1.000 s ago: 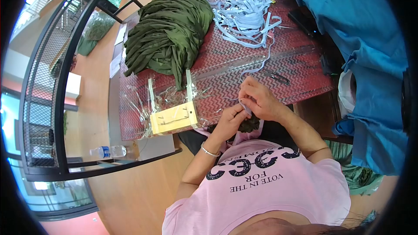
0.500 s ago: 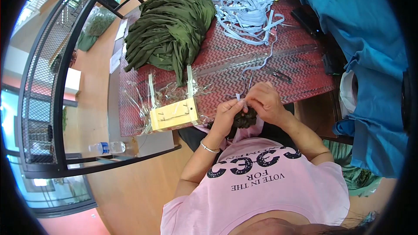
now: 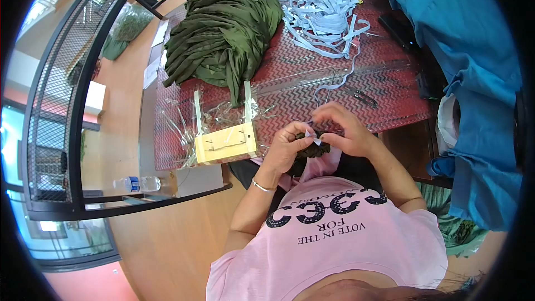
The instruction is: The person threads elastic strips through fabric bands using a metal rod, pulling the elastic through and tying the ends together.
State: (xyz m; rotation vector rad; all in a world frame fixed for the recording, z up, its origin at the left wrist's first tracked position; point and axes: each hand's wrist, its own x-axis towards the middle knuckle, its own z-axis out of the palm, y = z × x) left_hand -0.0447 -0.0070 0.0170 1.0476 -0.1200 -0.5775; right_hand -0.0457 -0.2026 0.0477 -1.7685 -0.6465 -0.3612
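My left hand (image 3: 288, 146) pinches the end of a pale blue ribbon (image 3: 334, 85) beside a small bunch of dark gathered fabric (image 3: 313, 149) near the table's front edge. On the other side of the bunch is my right hand (image 3: 344, 128), its thumb at the ribbon end and its index finger raised apart. The ribbon trails over the table towards a tangled heap of pale blue ribbon (image 3: 323, 17). A large pile of dark green fabric (image 3: 223, 36) lies at the left. Small scissors or snips (image 3: 362, 98) rest right of the ribbon.
A yellow block (image 3: 225, 144) with nails is fixed at the front edge of the red patterned table (image 3: 290, 81). Blue cloth (image 3: 473, 78) hangs at the right. A black device (image 3: 397, 30) lies beside it. A black mesh rack (image 3: 61, 106) with bottles (image 3: 134, 184) stands left.
The fingers of my right hand have spread, with the index finger lifted. My left hand has shifted slightly left and turned, still on the ribbon end. The whole view has shifted a little.
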